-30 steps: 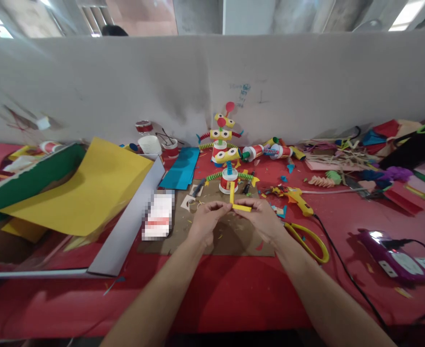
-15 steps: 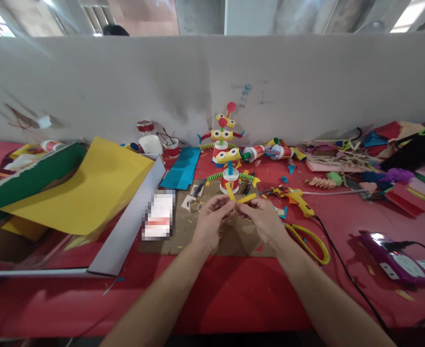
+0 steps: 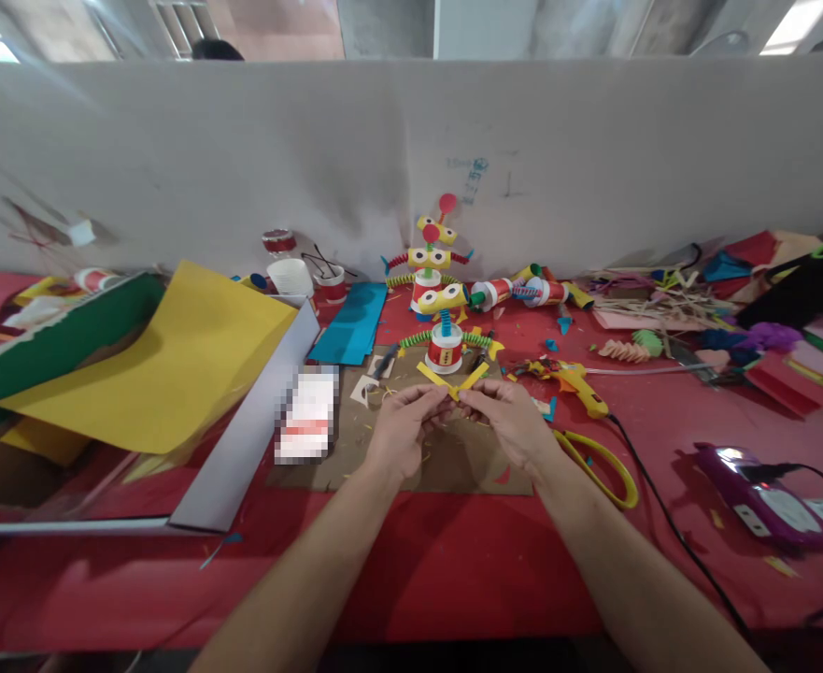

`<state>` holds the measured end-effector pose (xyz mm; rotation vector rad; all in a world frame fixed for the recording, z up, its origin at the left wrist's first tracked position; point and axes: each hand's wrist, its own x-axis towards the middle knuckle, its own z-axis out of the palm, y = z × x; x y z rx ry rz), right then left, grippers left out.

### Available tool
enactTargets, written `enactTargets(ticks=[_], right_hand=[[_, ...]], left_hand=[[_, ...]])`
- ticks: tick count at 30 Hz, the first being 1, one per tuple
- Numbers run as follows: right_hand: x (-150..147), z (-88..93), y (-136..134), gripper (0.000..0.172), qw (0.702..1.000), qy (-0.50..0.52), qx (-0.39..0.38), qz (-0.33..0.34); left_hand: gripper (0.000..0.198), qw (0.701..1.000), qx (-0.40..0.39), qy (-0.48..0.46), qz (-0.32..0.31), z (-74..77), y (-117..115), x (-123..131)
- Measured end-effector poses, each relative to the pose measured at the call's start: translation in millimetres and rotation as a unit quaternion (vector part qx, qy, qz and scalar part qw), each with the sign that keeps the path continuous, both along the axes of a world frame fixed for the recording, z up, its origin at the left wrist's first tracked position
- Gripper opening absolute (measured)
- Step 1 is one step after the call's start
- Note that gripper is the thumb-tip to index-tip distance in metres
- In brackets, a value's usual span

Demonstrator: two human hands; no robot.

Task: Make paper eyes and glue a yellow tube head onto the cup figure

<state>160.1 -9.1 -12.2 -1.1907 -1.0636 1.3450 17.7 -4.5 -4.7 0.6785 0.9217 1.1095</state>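
Note:
Between my two hands, above the brown cardboard (image 3: 355, 472), are yellow paper strips (image 3: 477, 376) that meet in a V with its point at my fingertips. My left hand (image 3: 405, 425) pinches them from the left, thumb on top. My right hand (image 3: 505, 416) pinches the same strips from the right. Just beyond my fingers stands a paper-cup figure (image 3: 445, 351) with a yellow head, round eyes and green folded-paper arms. Farther back, similar figures (image 3: 428, 257) stand against the wall, one behind another.
A box with yellow paper (image 3: 165, 365) fills the left side. Blue paper (image 3: 350, 325) lies beside it. To my right are a yellow glue gun (image 3: 579, 388) with a black cord, yellow-handled scissors (image 3: 617, 477) and a purple device (image 3: 768, 500). Paper scraps (image 3: 663, 304) pile up behind.
The yellow strips have turned and spread into a wider, more even V. Both hands stay close together, pinching them, and the left has shifted slightly. The cup figure stands as before.

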Motion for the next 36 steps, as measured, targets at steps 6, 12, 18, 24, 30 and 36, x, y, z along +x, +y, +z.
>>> enactTargets(ticks=[6, 12, 18, 24, 30, 36], right_hand=[[-0.1, 5.5, -1.3, 0.016, 0.998, -0.055, -0.002, 0.014], [-2.8, 5.5, -2.5, 0.019, 0.998, 0.066, -0.013, -0.011], [-11.0, 3.4, -5.9, 0.022, 0.998, 0.021, 0.042, -0.039], [-13.7, 3.7, -6.7, 0.019, 0.997, 0.068, 0.009, -0.041], [-11.3, 2.7, -4.9, 0.015, 0.993, 0.083, 0.017, -0.076], [-5.9, 4.7, -2.1, 0.02, 0.99, 0.12, -0.032, -0.061]], left_hand=[[0.017, 0.988, 0.044, 0.141, -0.039, 3.9, -1.6, -3.1], [0.02, 0.993, 0.038, 0.114, 0.007, 2.7, -0.5, -2.1], [0.02, 0.999, 0.006, 0.039, 0.032, -5.7, 0.5, 3.5], [0.018, 0.999, 0.023, 0.031, 0.025, -8.3, -1.3, 5.1], [0.015, 0.998, 0.056, 0.031, -0.005, -1.9, -4.8, 6.0], [0.012, 0.994, -0.061, -0.07, -0.054, -0.1, 0.3, 0.1]])
